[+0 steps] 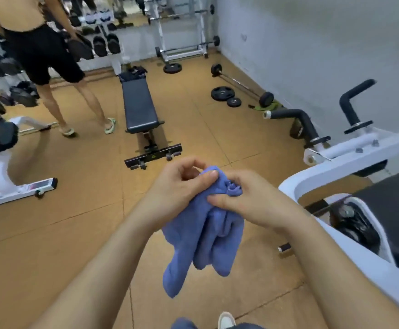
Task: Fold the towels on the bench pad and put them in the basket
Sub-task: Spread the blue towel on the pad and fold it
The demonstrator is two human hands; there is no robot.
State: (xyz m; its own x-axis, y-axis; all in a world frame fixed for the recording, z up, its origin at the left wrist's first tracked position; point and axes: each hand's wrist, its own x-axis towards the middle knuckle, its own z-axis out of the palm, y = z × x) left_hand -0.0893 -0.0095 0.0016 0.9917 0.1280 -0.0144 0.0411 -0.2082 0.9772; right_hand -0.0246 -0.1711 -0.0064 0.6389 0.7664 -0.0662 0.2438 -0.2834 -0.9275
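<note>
Hands meet at chest height over a tan gym floor [80,210], both closed on one blue towel [203,233] that hangs bunched and unfolded between the forearms. Seen from the head camera, the left hand [182,186] pinches the towel's upper edge between thumb and curled fingers, while the right hand [248,198] grips the crumpled top corner just beside it, thumb pressed across the cloth; the two hands nearly touch. Below them the towel droops in loose folds, clear of the floor. To the right of the towel stands a white-framed machine [336,167] with a dark pad [397,210]. Beyond the towel, farther across the room, a black flat bench [139,108] sits on the floor, and to the left of that bench stands a person in black shorts [44,55] and pale sandals. Weight plates [222,93] and a barbell [238,83] lie to the right of the bench, near the wall.
</note>
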